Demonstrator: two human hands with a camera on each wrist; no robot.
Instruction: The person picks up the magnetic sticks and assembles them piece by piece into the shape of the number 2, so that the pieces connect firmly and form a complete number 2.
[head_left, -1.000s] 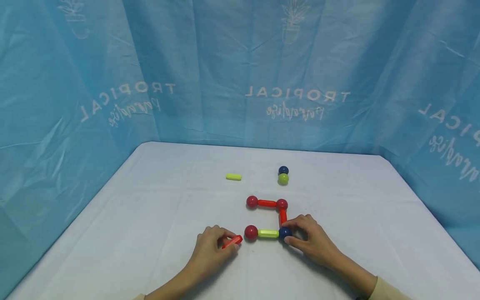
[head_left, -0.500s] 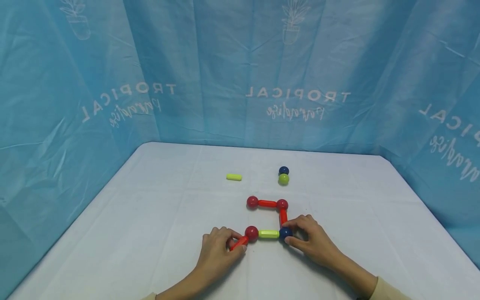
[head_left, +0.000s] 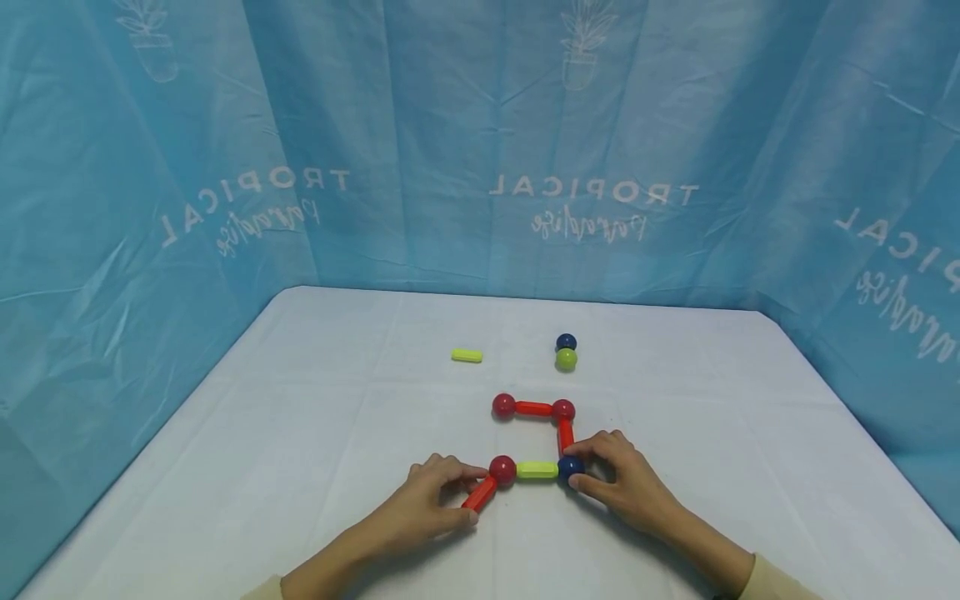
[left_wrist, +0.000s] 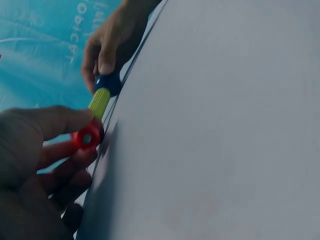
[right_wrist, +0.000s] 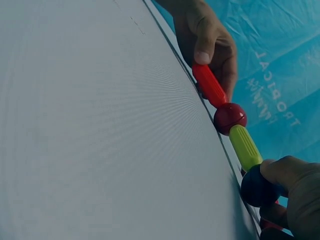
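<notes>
In the head view my left hand (head_left: 435, 503) holds a red magnetic stick (head_left: 480, 494) between thumb and fingers. The stick's far end touches a red ball (head_left: 502, 470), and its near end points back toward me. A yellow-green stick (head_left: 537, 471) joins that ball to a dark blue ball (head_left: 569, 468), which my right hand (head_left: 624, 479) pinches between thumb and fingers. From the blue ball another red stick (head_left: 566, 437) runs to a second red ball (head_left: 563, 410). The left wrist view shows the held stick (left_wrist: 86, 139) end-on, with a metal tip.
A further red stick (head_left: 534, 408) links the second red ball to a third one (head_left: 504, 406). Farther back on the white table (head_left: 300, 400) lie a loose yellow-green stick (head_left: 467, 356), a green ball (head_left: 566, 359) and a blue ball (head_left: 566, 342), these two together. Blue curtains (head_left: 450, 150) surround the table.
My left hand has moved right, bringing the red stick against the near red ball. Its fingers have since spread a little along the stick. The right hand stays on the blue ball.
</notes>
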